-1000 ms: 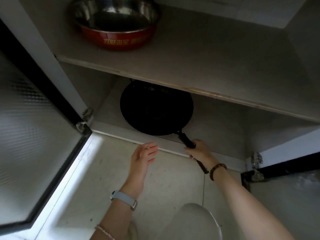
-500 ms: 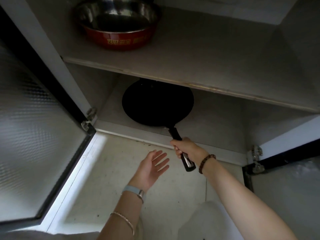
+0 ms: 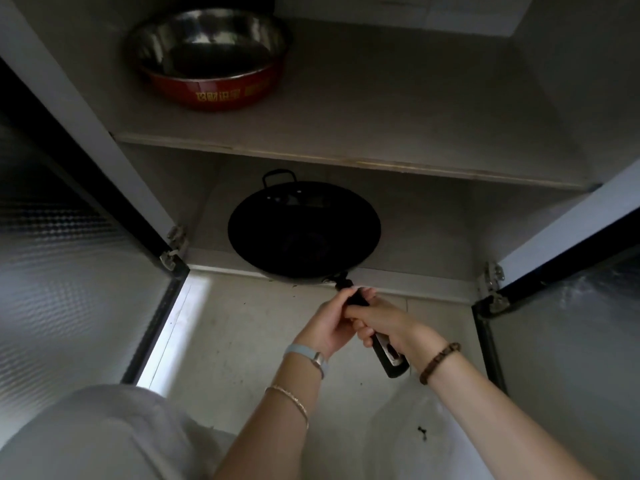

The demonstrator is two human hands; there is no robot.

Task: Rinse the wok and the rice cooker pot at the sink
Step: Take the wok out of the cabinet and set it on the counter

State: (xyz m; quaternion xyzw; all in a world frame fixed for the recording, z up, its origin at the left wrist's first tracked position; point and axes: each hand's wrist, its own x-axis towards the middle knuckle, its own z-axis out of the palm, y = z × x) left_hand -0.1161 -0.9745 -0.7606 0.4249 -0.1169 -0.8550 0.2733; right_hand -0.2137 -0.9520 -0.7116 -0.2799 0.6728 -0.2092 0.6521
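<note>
We judge this to be the opening step: fetching the wok (image 3: 304, 230) out of storage, with no rinsing begun. The black wok lies at the centre of the frame on the lower shelf (image 3: 426, 244) of an open cabinet, its near rim at the shelf's front lip. Its long handle (image 3: 389, 356) juts out over the floor (image 3: 242, 341) towards us.

Both hands are closed round that handle. The left hand (image 3: 325, 323) wraps it close to the pan, with fingertips showing over the top. The right hand (image 3: 384, 323) grips it just behind, touching the left, and the handle's butt sticks out past the right wrist.

The next move, as we read it, calls for drawing the wok clear of the upper shelf (image 3: 381, 109) and out between the two open doors. A level two-handed lift would keep the small loop handle (image 3: 278, 176) on the far rim from catching.

Much is hidden from us. Neither sink nor rice cooker pot is in view. The wok's inside is so dark that we cannot tell whether it is clean or soiled, nor whether it rests on the shelf or is already lifted a little. In the upper left of the frame a red-sided steel basin (image 3: 207, 57) sits on the upper shelf, its back edge cut off by the frame.
</note>
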